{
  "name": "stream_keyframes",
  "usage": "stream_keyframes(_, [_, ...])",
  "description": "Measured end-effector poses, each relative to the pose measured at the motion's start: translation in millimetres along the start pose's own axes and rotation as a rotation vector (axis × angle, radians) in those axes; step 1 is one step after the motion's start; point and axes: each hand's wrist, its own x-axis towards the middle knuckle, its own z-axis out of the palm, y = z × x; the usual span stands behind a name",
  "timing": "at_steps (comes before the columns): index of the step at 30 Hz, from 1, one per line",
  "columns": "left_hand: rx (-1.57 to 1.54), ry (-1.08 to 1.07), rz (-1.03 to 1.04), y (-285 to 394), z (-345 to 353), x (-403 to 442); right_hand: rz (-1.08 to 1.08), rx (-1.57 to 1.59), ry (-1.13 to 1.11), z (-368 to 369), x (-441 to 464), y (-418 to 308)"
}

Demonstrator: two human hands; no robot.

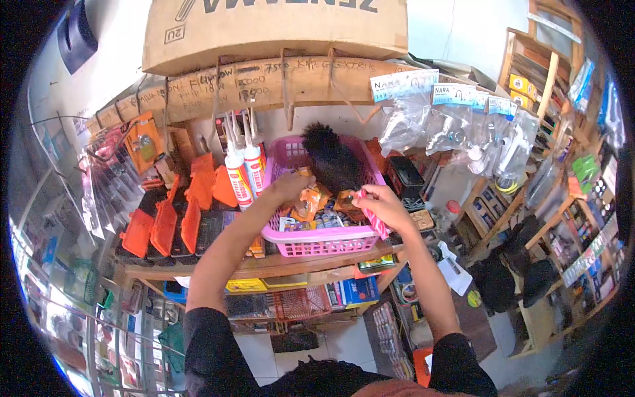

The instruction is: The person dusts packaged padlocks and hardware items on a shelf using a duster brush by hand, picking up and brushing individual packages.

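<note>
A pink plastic basket (331, 239) stands on the wooden shelf, holding orange packets (309, 202), small bottles or cells and other small goods. In its back part lies a black, fluffy, brush-like thing (331, 155). My left hand (292, 188) reaches over the basket's left side, its fingers curled at a small yellowish thing beside the orange packets; what they grip is partly hidden. At the right rim, my right hand (386, 208) pinches a pink, cloth-like piece (374, 218) that hangs against the basket.
Two sealant tubes (246, 173) stand left of the basket, near orange bins (164, 225). A cardboard box (278, 33) sits overhead. Clear packaged goods (456, 126) hang at right from the beam (258, 83), which has hooks. Stocked shelves (489, 205) line the right side.
</note>
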Motion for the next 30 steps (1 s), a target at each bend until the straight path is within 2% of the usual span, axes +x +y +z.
stream_keyframes(5, [-0.091,0.033,0.014,18,-23,-11,0.073,0.03,-0.035,-2,-3,-19])
stream_keyframes(8, [-0.192,0.145,0.125,-7,4,0,0.031,0.063,-0.027,0,-1,-12])
stream_keyframes(11, [-0.131,0.17,0.203,-7,-4,-3,0.044,0.013,-0.031,0,-5,-25])
stream_keyframes(14, [-0.238,0.134,0.147,6,-21,-10,0.051,0.031,-0.033,6,-8,-26])
stream_keyframes(15, [-0.275,0.209,0.215,9,-26,-12,0.043,0.012,-0.034,7,-8,-28])
stream_keyframes(17, [-0.362,0.305,0.183,17,-33,-20,0.087,-0.043,-0.087,3,-4,-21])
stream_keyframes(19, [-0.375,0.319,0.113,26,-51,-34,0.112,0.143,-0.075,4,-7,-25])
stream_keyframes(20, [-0.459,0.352,0.069,31,-60,-42,0.121,0.235,-0.072,5,-7,-28])
stream_keyframes(23, [-0.742,0.463,-0.064,62,-81,-79,0.12,0.148,-0.065,4,-5,-19])
stream_keyframes(26, [-1.419,0.569,-0.019,94,-86,-92,0.132,0.064,-0.079,2,-4,-14])
stream_keyframes(27, [-1.6,0.525,-0.006,90,-80,-92,0.123,0.005,-0.067,1,-1,-5])
stream_keyframes(30, [-1.919,0.658,-0.017,102,-66,-86,0.149,0.098,-0.055,1,-6,-19])
